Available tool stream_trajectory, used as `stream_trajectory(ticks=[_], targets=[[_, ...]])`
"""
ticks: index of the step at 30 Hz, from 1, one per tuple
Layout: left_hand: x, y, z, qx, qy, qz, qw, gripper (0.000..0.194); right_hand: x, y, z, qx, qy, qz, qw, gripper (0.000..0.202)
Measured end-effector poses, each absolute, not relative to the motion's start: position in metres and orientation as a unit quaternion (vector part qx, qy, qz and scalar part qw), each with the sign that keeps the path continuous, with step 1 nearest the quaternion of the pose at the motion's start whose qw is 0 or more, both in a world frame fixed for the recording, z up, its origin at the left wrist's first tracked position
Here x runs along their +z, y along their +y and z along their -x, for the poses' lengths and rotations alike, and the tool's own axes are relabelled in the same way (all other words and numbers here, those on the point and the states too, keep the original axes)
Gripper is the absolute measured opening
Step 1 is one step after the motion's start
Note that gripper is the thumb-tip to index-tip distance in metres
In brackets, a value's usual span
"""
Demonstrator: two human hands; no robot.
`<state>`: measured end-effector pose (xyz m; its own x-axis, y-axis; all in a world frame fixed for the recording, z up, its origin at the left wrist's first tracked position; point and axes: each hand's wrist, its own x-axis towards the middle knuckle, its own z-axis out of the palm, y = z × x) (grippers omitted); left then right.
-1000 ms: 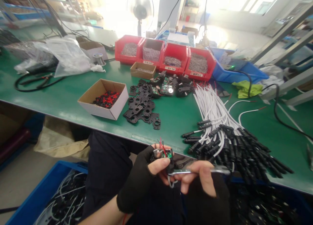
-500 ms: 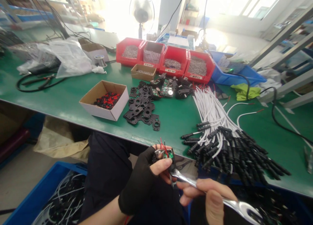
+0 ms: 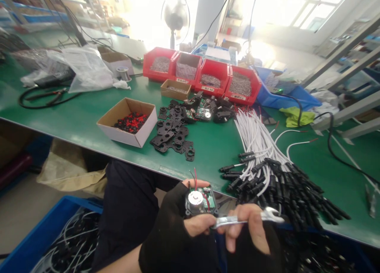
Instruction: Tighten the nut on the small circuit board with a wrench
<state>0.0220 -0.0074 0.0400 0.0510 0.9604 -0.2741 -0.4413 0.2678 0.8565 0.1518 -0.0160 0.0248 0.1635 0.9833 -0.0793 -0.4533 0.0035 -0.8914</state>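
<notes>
My left hand (image 3: pixel 175 213), in a black fingerless glove, is closed round a small black housing (image 3: pixel 187 210). Inside the housing show a round silver motor (image 3: pixel 196 199) and a green circuit board (image 3: pixel 209 194), with a red and a black wire sticking up. In my right hand (image 3: pixel 246 225), also gloved, is a silver wrench (image 3: pixel 227 221). The wrench's open jaw points right, and its other end meets the lower right side of the housing by my left thumb. What that end grips is hidden.
On the green bench (image 3: pixel 74 122) stand a box of red and black parts (image 3: pixel 127 140), black plates (image 3: pixel 170 134), red bins (image 3: pixel 212 84) and a small carton (image 3: pixel 175 91). White cables (image 3: pixel 252 134) with black connectors lie right. A blue crate (image 3: pixel 59 233) is below left.
The housing has tipped so that its motor and board face me. My right hand has moved up and left, and the wrench has turned closer to level.
</notes>
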Motion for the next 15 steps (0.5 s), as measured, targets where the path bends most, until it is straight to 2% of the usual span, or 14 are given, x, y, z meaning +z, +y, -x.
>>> stream_trajectory(ticks=[3,6,8,11,15], targets=[[0.041,-0.011,-0.023,0.511,0.337,-0.288,0.737,0.043,0.019,-0.005,-0.155,0.740,-0.181,0.385,0.521,0.035],[0.039,-0.013,-0.025,0.516,0.283,-0.280,0.759,0.047,0.012,-0.001,-0.156,0.766,-0.174,0.430,0.446,0.045],[0.037,-0.013,-0.024,0.522,0.269,-0.275,0.761,0.048,0.010,-0.001,-0.157,0.761,-0.150,0.415,0.475,0.043],[0.036,-0.011,-0.020,0.516,0.317,-0.275,0.747,0.050,0.012,-0.003,-0.161,0.713,-0.133,0.356,0.590,0.032],[0.034,-0.007,-0.019,0.528,0.374,-0.265,0.715,0.056,0.024,-0.015,-0.161,0.556,-0.296,0.371,0.682,0.030]])
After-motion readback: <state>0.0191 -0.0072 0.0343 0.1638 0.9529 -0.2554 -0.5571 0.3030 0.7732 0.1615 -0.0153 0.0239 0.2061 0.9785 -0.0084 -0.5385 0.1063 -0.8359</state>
